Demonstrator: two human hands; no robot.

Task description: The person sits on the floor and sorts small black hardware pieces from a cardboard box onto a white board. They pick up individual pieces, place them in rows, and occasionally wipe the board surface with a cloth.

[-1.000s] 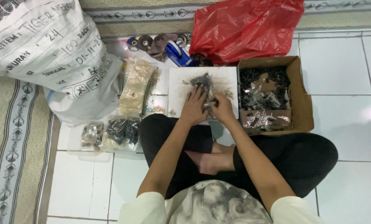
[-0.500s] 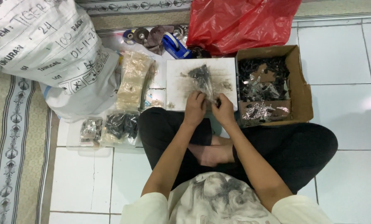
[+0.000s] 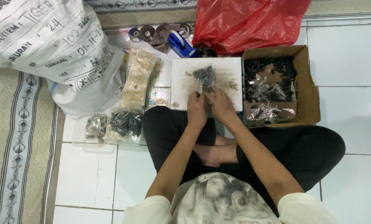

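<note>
1. Left hand [image 3: 196, 108] and right hand [image 3: 221, 104] pinch a small clear packet of dark parts [image 3: 204, 79].
2. The packet lies on the white board [image 3: 181, 72], beside the cardboard box [image 3: 310, 89].

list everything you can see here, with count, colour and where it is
small clear bag: one, holds dark small parts, on the white board, pinched by both hands
white board: one, smudged grey, on the floor ahead of the knees
cardboard box: one, brown, right of the board, full of dark and silvery parts
red plastic bag: one, behind board and box
big sack: one, white with dark writing, far left
stack of clear bags: one, yellowish, left of the board
filled small packs: a few, dark and silvery, by the left knee
tape dispenser: one, blue, behind the board
rug: one, beige patterned, left edge
left hand: on the bag's near end
right hand: on the bag's near end
</note>
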